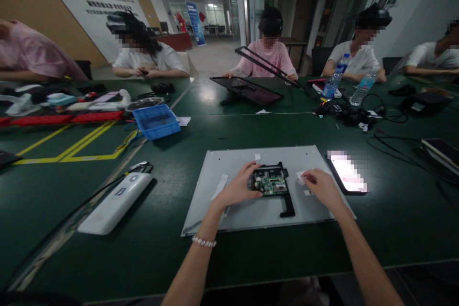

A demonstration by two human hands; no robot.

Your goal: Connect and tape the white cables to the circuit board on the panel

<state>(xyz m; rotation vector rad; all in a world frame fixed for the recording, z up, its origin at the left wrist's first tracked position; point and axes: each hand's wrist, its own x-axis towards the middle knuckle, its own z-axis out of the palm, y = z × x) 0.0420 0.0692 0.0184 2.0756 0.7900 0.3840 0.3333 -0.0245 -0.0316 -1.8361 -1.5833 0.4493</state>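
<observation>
Holding the circuit board (pixel 270 185) by its left end with the left hand (pixel 238 186), thumb on the near edge, fingers on the far edge, hand opened wide across it. Board in a black bracket (pixel 289 206), longer leg pointing near, lying around the middle of the grey panel (pixel 251 213). Pinching a small pale scrap (pixel 300 178) with the right hand (pixel 324 190), thumb and fingertips drawn together, just right of the bracket, over the panel. Exact fingertip contact too small to tell. Beaded bracelet (pixel 203 242) on left wrist.

Panel flat on the green bench (pixel 161 263). Just right of it: phone (pixel 347 172), lit, screen blurred out. Well left: white device (pixel 115 204), black cable (pixel 86 196) nearby. Far left: blue bin (pixel 158 126). Far right: two bottles (pixel 336 76), upright, near a tangle of black cables (pixel 346 112). Straight across, far side: person in pink (pixel 270 52) with a dark screen (pixel 251 90) and a thin black frame (pixel 267 64).
</observation>
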